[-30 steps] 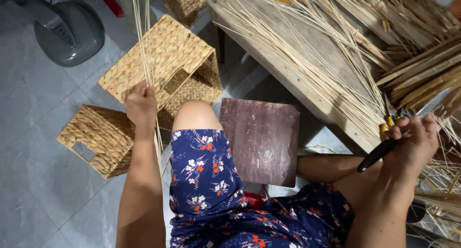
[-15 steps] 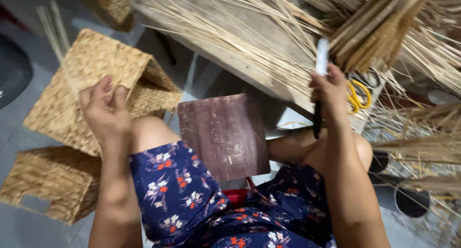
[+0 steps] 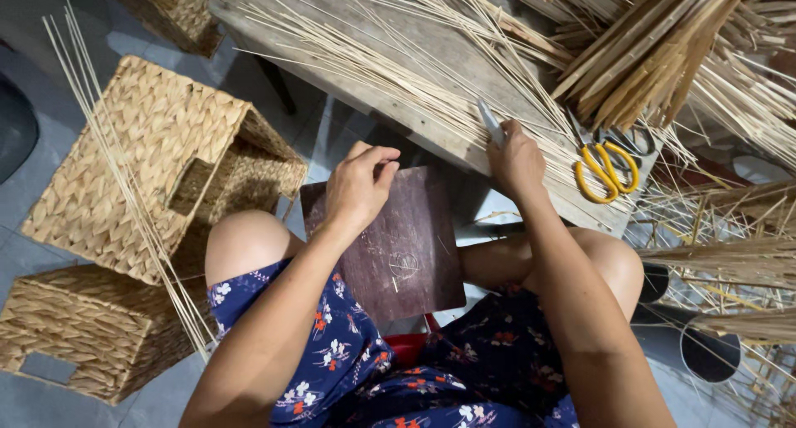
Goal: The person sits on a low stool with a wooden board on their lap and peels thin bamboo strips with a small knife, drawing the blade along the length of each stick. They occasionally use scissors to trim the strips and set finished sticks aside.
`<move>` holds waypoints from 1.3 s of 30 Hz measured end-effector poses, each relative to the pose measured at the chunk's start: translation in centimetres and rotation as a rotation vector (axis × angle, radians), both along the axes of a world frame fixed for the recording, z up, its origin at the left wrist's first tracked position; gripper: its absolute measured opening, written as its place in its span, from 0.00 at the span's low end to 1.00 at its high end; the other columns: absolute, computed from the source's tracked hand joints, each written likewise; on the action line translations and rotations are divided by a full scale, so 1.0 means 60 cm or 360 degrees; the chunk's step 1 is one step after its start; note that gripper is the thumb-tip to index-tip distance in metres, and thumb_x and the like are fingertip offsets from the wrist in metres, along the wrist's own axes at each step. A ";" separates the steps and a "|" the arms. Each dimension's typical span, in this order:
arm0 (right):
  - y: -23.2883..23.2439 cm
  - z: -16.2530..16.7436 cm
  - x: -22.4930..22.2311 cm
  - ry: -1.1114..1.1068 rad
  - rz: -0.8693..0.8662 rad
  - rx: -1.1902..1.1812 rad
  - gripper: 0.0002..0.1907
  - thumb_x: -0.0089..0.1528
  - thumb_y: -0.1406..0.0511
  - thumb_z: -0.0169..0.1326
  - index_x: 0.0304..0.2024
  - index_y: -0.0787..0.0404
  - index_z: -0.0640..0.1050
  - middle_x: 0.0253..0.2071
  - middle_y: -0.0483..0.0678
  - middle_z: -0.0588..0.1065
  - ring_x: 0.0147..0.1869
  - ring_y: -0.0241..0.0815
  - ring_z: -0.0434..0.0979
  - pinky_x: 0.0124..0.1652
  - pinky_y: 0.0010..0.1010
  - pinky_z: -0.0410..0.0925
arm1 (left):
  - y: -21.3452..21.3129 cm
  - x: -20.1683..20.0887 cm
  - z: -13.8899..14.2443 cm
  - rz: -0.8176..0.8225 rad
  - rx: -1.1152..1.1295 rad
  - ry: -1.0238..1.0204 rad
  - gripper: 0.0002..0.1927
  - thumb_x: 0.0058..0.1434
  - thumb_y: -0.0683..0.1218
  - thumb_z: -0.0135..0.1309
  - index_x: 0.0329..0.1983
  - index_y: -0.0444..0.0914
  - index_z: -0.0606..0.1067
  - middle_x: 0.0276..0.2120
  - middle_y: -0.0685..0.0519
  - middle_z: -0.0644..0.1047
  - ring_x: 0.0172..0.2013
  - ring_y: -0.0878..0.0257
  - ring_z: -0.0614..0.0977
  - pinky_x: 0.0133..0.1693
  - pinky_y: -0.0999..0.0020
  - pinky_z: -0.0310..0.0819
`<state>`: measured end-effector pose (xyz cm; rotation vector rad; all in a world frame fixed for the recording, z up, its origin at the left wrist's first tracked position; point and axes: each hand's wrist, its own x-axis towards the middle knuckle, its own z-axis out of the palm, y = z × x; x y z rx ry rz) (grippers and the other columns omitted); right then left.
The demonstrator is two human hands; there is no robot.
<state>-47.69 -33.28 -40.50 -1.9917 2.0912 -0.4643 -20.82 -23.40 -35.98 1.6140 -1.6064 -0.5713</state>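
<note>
Half a second ago the left hand [image 3: 358, 187] hung open over the woven basket at the left; now it has swung right and sits curled above the far edge of the dark brown rectangular wooden board [image 3: 390, 245] on the lap, while the right hand [image 3: 514, 158] has dropped from mid-air onto the heap of thin pale bamboo strips [image 3: 398, 71] on the bench, the knife blade no longer pointing straight up. At the far left a loose bundle of long thin pale sticks [image 3: 116, 171] leans across the big square woven straw basket [image 3: 149, 154], whose open side faces right; a second, lower woven basket with a cut handle slot [image 3: 75, 337] lies near it, touching or just beside. Between these baskets and the left knee there is only a narrow strip of grey floor. The left hand's fingers are bent loosely inward, thumb close to the fingertips; whether anything thin is pinched there I cannot tell, and it seems just clear of the board. The weathered wooden bench [image 3: 414, 121] runs from far left toward near right, its near edge just past the board. The right hand is closed around a small knife with a light blade [image 3: 491, 123], the blade poking out toward the far side over the strips. Just right of it, yellow-handled scissors [image 3: 608, 164] lie on the bench near its right end.
</note>
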 end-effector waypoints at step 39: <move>-0.031 0.051 -0.043 -0.0614 -0.0164 0.0046 0.10 0.62 0.63 0.62 0.36 0.66 0.83 0.23 0.49 0.79 0.23 0.36 0.77 0.28 0.32 0.70 | 0.003 -0.001 0.009 -0.0067 0.0246 0.0065 0.09 0.64 0.45 0.58 0.46 0.43 0.81 0.41 0.53 0.80 0.35 0.60 0.84 0.41 0.64 0.78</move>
